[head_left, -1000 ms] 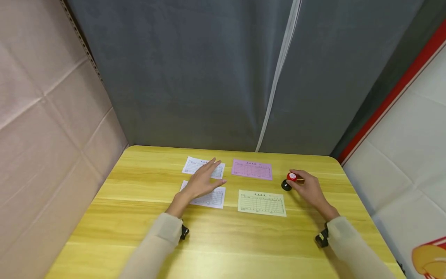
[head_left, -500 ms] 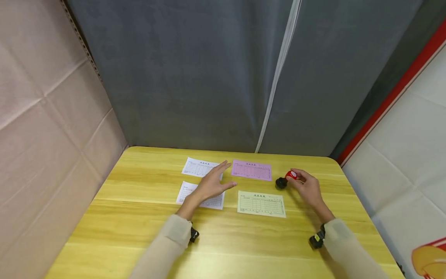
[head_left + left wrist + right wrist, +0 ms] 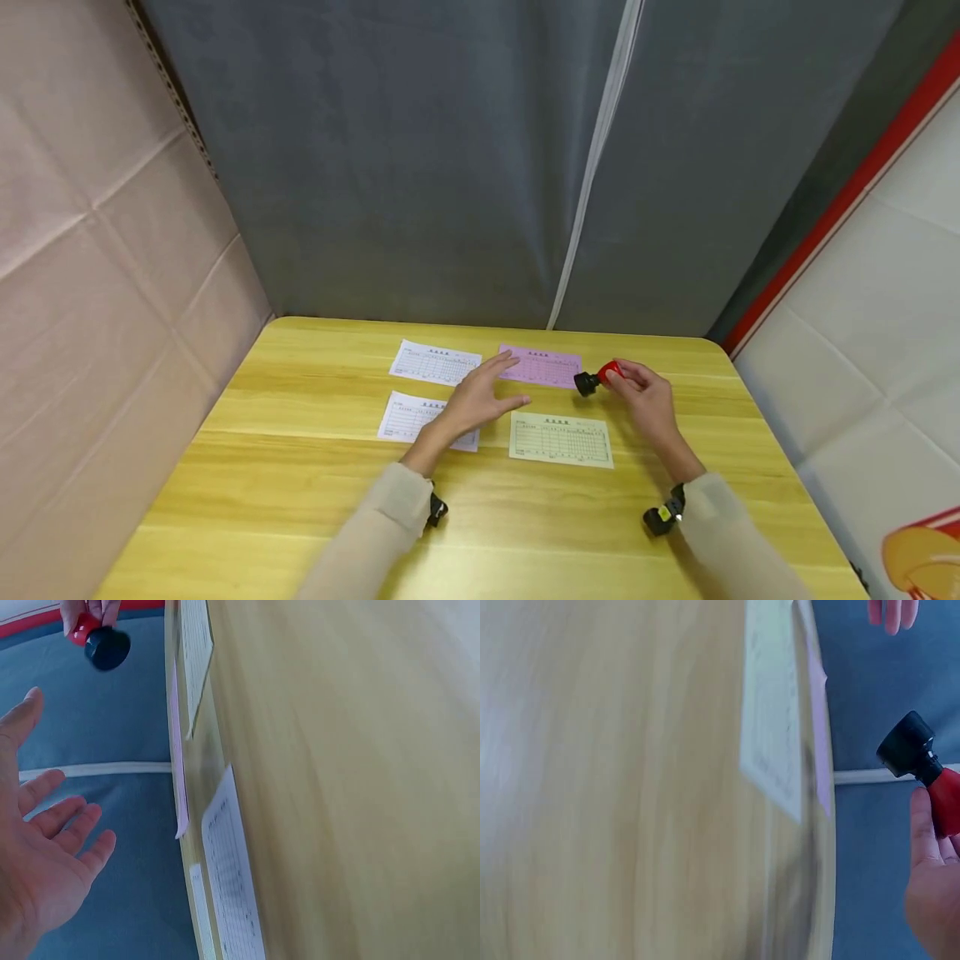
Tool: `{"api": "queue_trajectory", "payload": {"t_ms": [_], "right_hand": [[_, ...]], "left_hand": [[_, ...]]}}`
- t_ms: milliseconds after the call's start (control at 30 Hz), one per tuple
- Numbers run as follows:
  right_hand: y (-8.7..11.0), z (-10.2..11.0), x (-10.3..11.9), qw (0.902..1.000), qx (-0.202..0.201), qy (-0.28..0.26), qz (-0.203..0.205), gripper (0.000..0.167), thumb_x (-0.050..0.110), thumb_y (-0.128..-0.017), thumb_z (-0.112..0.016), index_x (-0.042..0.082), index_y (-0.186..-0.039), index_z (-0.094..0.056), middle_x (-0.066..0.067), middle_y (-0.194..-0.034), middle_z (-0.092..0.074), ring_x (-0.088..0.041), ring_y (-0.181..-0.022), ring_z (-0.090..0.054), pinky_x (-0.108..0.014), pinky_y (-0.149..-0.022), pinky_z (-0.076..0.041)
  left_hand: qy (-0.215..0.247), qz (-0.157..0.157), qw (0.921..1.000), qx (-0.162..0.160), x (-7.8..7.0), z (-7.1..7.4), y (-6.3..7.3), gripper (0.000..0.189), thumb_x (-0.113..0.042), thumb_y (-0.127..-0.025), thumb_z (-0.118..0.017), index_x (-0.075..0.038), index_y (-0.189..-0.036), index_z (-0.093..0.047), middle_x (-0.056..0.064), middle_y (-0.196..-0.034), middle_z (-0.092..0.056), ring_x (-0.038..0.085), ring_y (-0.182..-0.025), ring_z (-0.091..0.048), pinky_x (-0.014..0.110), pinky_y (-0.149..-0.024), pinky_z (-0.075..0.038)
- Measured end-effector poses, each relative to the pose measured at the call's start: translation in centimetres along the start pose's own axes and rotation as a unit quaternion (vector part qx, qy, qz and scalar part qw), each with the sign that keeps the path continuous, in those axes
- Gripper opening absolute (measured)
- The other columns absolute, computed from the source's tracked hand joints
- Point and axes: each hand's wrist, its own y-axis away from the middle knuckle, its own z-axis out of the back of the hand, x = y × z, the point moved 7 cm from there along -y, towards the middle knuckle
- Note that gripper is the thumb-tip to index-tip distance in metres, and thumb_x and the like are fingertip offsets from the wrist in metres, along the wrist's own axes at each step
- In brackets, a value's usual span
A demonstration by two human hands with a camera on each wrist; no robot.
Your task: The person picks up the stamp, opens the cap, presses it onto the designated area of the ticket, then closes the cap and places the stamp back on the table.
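My right hand (image 3: 647,404) grips a stamp by its red handle (image 3: 946,802), above the table. The stamp's round black head (image 3: 586,383) points left, tilted, near the right end of the pink form (image 3: 542,367). In the left wrist view the black head (image 3: 107,649) hangs clear of the tabletop. My left hand (image 3: 478,400) holds nothing; its fingers and thumb are spread over the gap between the papers. It covers part of the lower white form (image 3: 408,417) in the head view. The yellow-green form (image 3: 561,440) lies below the pink one.
Another white form (image 3: 433,362) lies at the back left of the wooden table (image 3: 525,533). A grey curtain (image 3: 412,167) hangs behind the far edge. Pale walls stand on the left and right.
The right hand has moved left with the stamp, and the stamp's black head has swung up from pointing down to pointing left. The left hand has shifted right, away from the white forms.
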Motion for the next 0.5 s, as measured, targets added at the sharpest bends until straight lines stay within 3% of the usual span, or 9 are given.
{"api": "queue_trajectory", "payload": {"t_ms": [167,500], "right_hand": [[0.1,-1.1,0.7,0.9976,0.005,-0.066,-0.018,0.048,0.017,-0.101,-0.074,-0.009,-0.140,-0.062,0.009,-0.103,-0.075,-0.003,-0.091,-0.076,-0.031,-0.091,-0.062],[0.8,-3.5,0.9,0.9925,0.004,-0.113,-0.046,0.048,0.016,-0.100,-0.075,-0.007,-0.140,-0.063,0.000,-0.108,-0.074,-0.009,-0.091,-0.078,-0.039,-0.096,-0.060]], "left_hand": [[0.021,-0.012,0.9996,-0.013,-0.7,-0.6,-0.4,0.077,-0.040,-0.093,-0.083,-0.007,-0.155,-0.053,0.013,-0.167,-0.042,0.036,-0.154,-0.040,0.058,-0.124,-0.035],[0.047,-0.028,0.9980,-0.032,-2.1,-2.0,-1.1,0.074,-0.031,-0.090,-0.087,-0.007,-0.153,-0.055,0.015,-0.160,-0.052,0.032,-0.150,-0.047,0.047,-0.124,-0.038]]}}
